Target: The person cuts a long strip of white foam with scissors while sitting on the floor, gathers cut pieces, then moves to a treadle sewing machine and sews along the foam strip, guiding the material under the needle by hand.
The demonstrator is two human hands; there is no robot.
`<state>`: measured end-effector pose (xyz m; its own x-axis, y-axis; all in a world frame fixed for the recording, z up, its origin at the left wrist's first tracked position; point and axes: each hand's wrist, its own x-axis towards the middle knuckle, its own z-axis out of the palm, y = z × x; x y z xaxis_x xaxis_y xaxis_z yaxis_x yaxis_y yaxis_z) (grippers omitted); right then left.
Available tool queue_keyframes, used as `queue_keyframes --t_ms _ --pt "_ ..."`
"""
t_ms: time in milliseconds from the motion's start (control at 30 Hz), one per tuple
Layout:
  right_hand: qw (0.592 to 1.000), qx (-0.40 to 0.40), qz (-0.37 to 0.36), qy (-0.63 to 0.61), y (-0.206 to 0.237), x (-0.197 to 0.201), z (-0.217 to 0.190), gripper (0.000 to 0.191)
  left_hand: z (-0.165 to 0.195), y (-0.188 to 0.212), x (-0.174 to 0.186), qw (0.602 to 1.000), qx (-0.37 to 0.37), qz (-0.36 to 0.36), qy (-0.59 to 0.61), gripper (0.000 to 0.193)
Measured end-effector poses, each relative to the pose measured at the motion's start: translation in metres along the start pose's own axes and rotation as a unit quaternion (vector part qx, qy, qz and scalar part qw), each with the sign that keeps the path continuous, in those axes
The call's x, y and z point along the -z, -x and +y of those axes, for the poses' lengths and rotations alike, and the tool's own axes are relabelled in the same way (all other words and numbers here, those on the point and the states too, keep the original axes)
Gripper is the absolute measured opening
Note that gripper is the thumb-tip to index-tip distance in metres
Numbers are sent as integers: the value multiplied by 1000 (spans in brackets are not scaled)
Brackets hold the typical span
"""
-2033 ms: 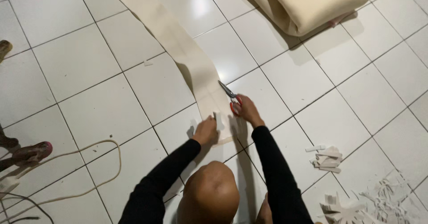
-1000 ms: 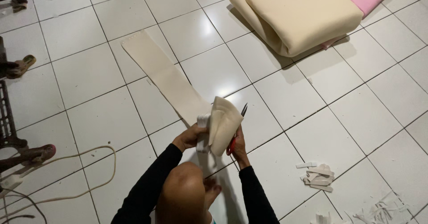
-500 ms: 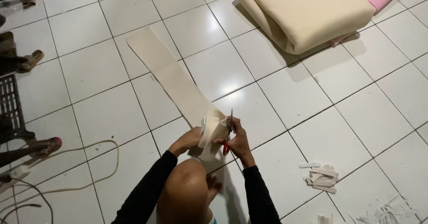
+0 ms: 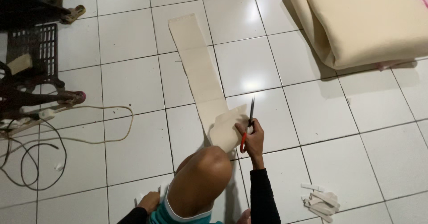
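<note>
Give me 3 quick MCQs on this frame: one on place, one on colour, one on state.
1. Where does the folded foam roll lie?
A. top right of the floor
B. bottom left
C. on the person's knee

2. What colour are the handles of the scissors?
A. blue
B. red
C. green

3. How does the near end of the cream strip lie?
A. flat
B. rolled into a tube
C. folded up off the tiles

Answers:
1 A, it fills the upper right corner.
2 B, red shows at the right hand.
3 C, the flap lifts beside the scissors, while the left hand rests low on the floor.
</note>
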<state>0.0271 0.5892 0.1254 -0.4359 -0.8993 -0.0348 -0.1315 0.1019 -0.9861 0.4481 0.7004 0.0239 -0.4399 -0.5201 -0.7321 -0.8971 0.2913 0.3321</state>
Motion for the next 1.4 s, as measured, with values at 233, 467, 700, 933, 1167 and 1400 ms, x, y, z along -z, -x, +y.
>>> queue_keyframes --t_ms 233,467,700,933,1167,1400 --pt "995 -53 -17 -79 -47 32 -69 29 36 55 88 977 156 -144 -6 26" --pt "994 -5 -79 -80 -88 38 -198 30 54 131 217 978 183 88 -49 13" --pt "980 14 -192 -51 -72 17 -352 26 72 262 328 942 182 251 -128 14" --pt "972 147 -116 142 -31 -4 -509 40 147 382 440 843 67 518 -126 8" --pt "894 383 -214 93 14 -1 -655 31 264 488 523 842 60 532 -61 18" --pt "852 186 -475 115 68 -1 -700 28 326 551 506 828 -11 548 120 20"
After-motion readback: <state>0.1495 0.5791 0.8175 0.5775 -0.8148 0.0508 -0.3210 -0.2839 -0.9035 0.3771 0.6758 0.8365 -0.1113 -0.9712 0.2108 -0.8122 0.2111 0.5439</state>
